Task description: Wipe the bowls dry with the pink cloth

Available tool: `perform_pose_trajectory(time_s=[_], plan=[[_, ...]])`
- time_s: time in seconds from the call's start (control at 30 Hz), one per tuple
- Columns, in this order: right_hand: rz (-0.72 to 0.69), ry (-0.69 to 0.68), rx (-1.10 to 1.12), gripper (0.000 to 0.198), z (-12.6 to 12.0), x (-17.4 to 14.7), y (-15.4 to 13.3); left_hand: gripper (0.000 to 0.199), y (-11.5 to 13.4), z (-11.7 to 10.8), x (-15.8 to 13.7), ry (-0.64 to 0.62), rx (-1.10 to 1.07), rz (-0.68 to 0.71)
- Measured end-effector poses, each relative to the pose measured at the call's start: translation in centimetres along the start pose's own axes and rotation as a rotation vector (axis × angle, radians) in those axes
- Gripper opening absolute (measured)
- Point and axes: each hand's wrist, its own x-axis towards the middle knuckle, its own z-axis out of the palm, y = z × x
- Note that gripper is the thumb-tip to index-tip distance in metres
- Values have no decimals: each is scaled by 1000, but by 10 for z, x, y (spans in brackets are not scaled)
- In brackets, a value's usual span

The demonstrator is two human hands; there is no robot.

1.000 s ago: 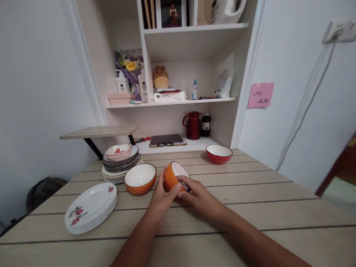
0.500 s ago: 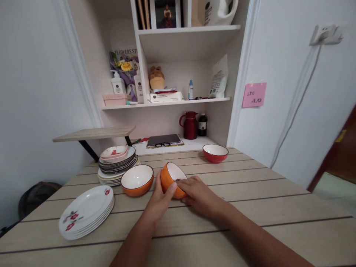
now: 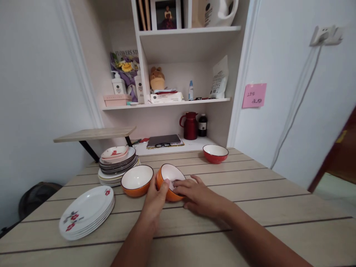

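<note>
My left hand [image 3: 155,198] is closed around the left side of an orange bowl [image 3: 174,171] with a white inside and dark rim. Its thumb presses over the near edge, and the bowl tilts on the table. The fingers of my right hand [image 3: 197,194] reach over the rim into this bowl, curled at the tips. Something small and dark shows at those fingertips; what it is I cannot make out. A second orange bowl [image 3: 137,178] stands upright just left of my left hand. Farther back on the right is a red bowl [image 3: 215,155].
White floral plates [image 3: 89,207] lie stacked at the left front. Behind them rises a taller stack of mixed plates and small dishes [image 3: 118,165], near a raised wooden shelf [image 3: 94,134]. A laptop [image 3: 164,140], glasses and a red jug [image 3: 190,126] are at the back.
The held bowl has shifted slightly left and its opening tips more toward me. My left hand moved a little left with it. The right fingers have spread somewhat inside the bowl.
</note>
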Motion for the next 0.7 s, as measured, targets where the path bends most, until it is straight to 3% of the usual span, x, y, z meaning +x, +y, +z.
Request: perform_pose_trajectory(time_s=[0.2, 0.4, 0.5, 0.6, 0.7], plan=[[-22, 73, 12, 32, 4, 4, -9, 73, 0, -1, -2, -86, 7, 70], [15, 160, 207, 51, 21, 11, -12, 87, -2, -3, -1, -96, 56, 79], [56, 203, 345, 46, 22, 13, -20, 89, -2, -3, 1, -76, 69, 71], [5, 141, 393, 46, 13, 12, -27, 83, 1, -4, 1, -50, 99, 85], [-54, 2, 275, 71, 3, 7, -24, 77, 4, -4, -1, -68, 121, 100]])
